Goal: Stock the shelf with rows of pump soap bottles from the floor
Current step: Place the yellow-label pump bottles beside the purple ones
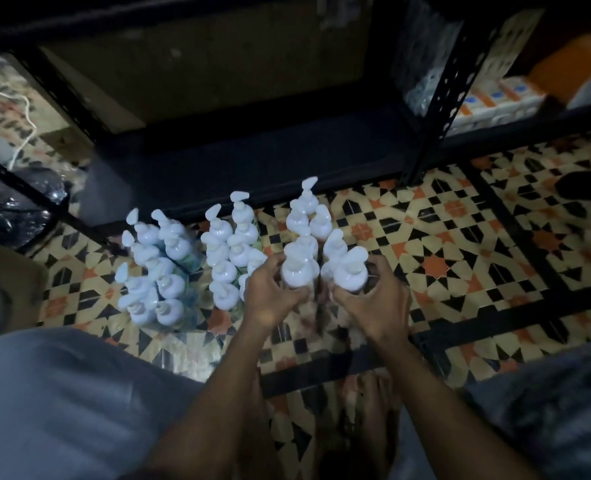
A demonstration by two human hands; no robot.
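Observation:
Three clusters of white pump soap bottles stand on the patterned tile floor in front of a dark low shelf [252,161]. The left cluster [155,271] and the middle cluster [231,251] stand untouched. At the near end of the right cluster [309,220], my left hand [270,296] grips one bottle [299,271] and my right hand [373,299] grips another bottle [351,273], side by side. The bottles' bodies are mostly hidden under their pump heads.
The black metal shelf frame has an upright post [436,98] at the right, with boxed goods [488,102] behind it. A black plastic bag [20,209] lies at the left. My knees fill the lower corners, and bare feet [363,410] rest on the tiles below my arms.

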